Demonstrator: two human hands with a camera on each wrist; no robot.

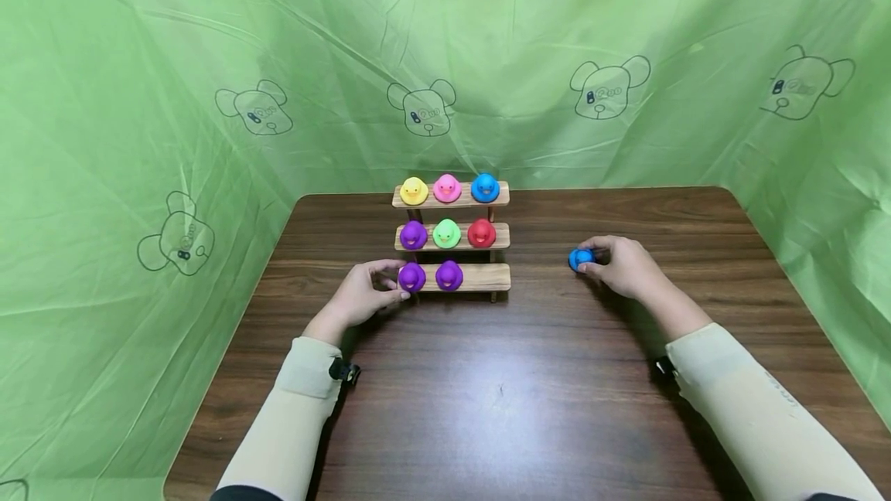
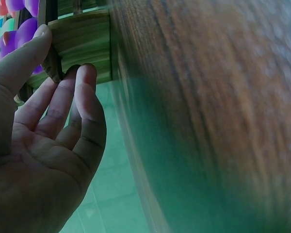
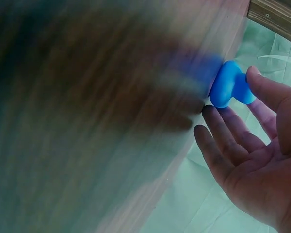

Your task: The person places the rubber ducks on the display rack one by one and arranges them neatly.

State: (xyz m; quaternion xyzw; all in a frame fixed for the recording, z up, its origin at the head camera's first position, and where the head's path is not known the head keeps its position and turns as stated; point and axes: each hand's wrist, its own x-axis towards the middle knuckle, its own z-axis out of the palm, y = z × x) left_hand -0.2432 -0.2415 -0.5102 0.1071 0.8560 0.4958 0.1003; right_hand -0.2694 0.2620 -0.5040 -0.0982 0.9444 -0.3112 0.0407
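A three-tier wooden display stand (image 1: 486,277) holds rubber ducks. My left hand (image 1: 363,292) grips the left end of its lowest shelf, thumb at the front and fingers behind, beside a purple duck (image 1: 411,277). Another purple duck (image 1: 448,275) sits at the middle of that shelf; its right part is bare. Out to the right, my right hand (image 1: 625,267) pinches a blue rubber duck (image 1: 581,259) between thumb and fingers. In the right wrist view this blue duck (image 3: 226,87) is right at the tabletop, the lower fingers spread beneath it.
On the top shelf stand yellow (image 1: 414,191), pink (image 1: 447,189) and blue (image 1: 485,188) ducks. The middle shelf bears purple (image 1: 414,235), green (image 1: 446,234) and red (image 1: 482,233) ones. Green sheeting (image 1: 515,114) hangs behind and beside the brown wooden table (image 1: 445,424).
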